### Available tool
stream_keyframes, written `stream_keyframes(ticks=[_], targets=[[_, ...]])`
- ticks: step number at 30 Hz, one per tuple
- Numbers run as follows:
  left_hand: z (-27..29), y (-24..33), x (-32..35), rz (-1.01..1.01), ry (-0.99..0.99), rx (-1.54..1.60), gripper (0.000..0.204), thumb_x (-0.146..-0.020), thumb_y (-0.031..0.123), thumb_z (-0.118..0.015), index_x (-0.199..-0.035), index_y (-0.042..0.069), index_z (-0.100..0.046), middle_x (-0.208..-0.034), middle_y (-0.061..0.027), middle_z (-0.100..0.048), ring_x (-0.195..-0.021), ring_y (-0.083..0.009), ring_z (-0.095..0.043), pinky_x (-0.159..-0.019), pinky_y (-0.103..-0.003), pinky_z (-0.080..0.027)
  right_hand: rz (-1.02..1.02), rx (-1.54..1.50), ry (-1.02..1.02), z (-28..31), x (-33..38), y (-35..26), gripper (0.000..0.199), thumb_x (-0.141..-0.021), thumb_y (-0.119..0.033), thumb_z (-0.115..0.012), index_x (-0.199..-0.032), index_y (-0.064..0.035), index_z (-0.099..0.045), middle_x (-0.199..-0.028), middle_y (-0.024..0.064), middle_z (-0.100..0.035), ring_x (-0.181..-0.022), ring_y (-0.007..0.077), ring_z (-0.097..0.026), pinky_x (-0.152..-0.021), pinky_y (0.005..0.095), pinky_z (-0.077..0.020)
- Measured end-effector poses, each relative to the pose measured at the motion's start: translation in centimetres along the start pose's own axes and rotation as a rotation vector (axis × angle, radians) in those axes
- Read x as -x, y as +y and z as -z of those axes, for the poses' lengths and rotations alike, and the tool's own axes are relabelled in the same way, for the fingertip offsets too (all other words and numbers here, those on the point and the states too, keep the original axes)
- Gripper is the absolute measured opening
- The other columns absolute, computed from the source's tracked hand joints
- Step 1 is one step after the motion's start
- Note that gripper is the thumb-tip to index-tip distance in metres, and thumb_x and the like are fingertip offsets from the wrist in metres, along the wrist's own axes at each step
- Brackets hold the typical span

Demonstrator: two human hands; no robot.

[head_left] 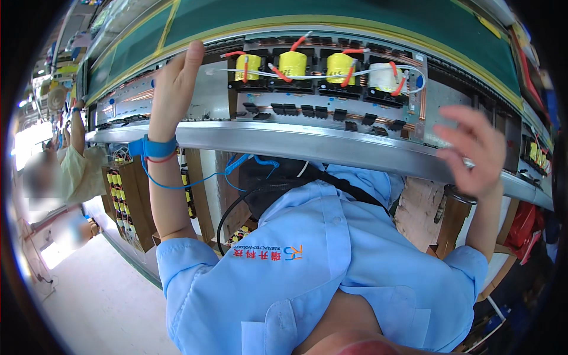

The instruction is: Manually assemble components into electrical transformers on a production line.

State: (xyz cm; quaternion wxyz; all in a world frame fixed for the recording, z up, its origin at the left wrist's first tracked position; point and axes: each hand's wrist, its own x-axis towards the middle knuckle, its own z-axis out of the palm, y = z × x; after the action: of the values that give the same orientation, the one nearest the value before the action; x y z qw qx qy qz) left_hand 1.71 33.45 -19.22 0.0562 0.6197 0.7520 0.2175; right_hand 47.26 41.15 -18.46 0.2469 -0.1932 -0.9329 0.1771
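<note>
In front of me on the line lies a circuit board (299,102) with rows of black clips and copper-coloured strips. Three yellow-wrapped coils (293,65) and one white-wrapped coil (383,78) sit on it in a row, with short red leads. A thin white cable (322,76) runs across them and loops at the right. My left hand (176,86) is by the board's left side, thumb stretched out; its other fingers are mostly hidden, and nothing shows in it. Off the board's right end, my right hand (473,151) is raised, slightly blurred, fingers apart and nothing visible in it.
A metal rail (284,141) edges the line before me; green belt (355,18) runs behind. My left wrist wears a blue strap (155,147) with a coiled cord (260,163). Cartons of yellow coils (121,204) stand below left. Another person (83,174) is at far left.
</note>
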Motion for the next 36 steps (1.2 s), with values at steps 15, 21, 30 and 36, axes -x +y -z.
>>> stream_keyframes(ticks=[15, 21, 30, 36], targets=[[-5.5, 1.4, 0.6, 0.288, -0.676, 1.028, 0.092, -0.096, 0.069, -0.029, -0.129, -0.013, -0.052, -0.129, -0.0228, -0.058, -0.12, -0.0282, -0.055, -0.11, -0.038, -0.034, 0.291, 0.056, 0.015, -11.5, -3.3, -8.5, 0.029, -0.069, -0.013, -0.068, -0.098, -0.0106, -0.071, -0.104, 0.0034, -0.066, -0.066, 0.0122, -0.059, -0.053, 0.0243, -0.0468], [-8.1, 9.2, -0.7, 0.175, -0.87, 0.979, 0.091, -0.095, 0.07, -0.027, -0.134, -0.009, -0.048, -0.129, -0.0166, -0.057, -0.117, -0.0229, -0.054, -0.105, -0.037, -0.04, 0.048, 0.273, 0.364, -11.0, -5.2, -8.6, 0.052, -0.071, -0.014, -0.067, -0.123, -0.0081, -0.063, -0.12, 0.0098, -0.06, -0.096, 0.0224, -0.063, -0.077, 0.0329, -0.0507], [-12.4, 18.0, -2.5, -0.016, -1.156, 1.13, 0.062, -0.105, 0.044, -0.034, -0.148, -0.001, -0.033, -0.147, -0.015, -0.042, -0.135, -0.0241, -0.042, -0.114, -0.038, -0.031, -0.412, 0.467, 0.4, -10.0, -2.9, -4.5, 0.07, -0.082, -0.015, -0.06, -0.147, -0.0026, -0.036, -0.144, 0.0254, -0.039, -0.131, 0.0398, -0.043, -0.104, 0.0627, -0.0305], [-14.9, 20.4, -2.6, -0.055, -1.256, 1.194, 0.072, -0.103, 0.053, -0.032, -0.148, -0.003, -0.028, -0.151, -0.0162, -0.036, -0.138, -0.0274, -0.038, -0.116, -0.041, -0.028, -0.528, 0.531, 0.414, -8.7, -0.8, -2.1, 0.066, -0.083, -0.01, -0.058, -0.147, -0.0124, -0.04, -0.144, 0.0221, -0.04, -0.132, 0.0375, -0.043, -0.106, 0.061, -0.0308]])
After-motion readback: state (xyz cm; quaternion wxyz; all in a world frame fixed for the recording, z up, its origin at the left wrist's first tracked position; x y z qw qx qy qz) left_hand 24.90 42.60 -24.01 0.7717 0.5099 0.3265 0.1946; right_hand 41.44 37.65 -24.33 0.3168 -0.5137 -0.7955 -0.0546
